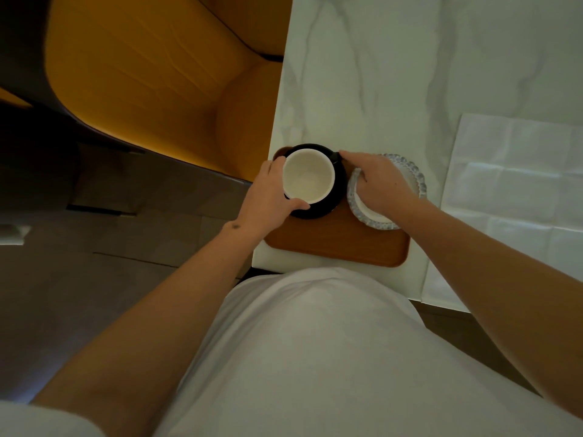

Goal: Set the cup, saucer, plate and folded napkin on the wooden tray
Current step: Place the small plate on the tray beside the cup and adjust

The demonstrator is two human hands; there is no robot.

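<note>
A black cup with a white inside stands on a black saucer at the far left of the wooden tray. My left hand curls round the cup's left side, thumb at its near rim. My right hand reaches over a small white plate with a ridged glass rim on the tray's right side, its fingertips touching the cup's handle. A large white napkin, unfolded with crease lines, lies flat on the table to the right of the tray.
The tray sits at the near left corner of a white marble table. An orange upholstered chair stands left of the table over a dark tiled floor. My white shirt fills the lower part of the view.
</note>
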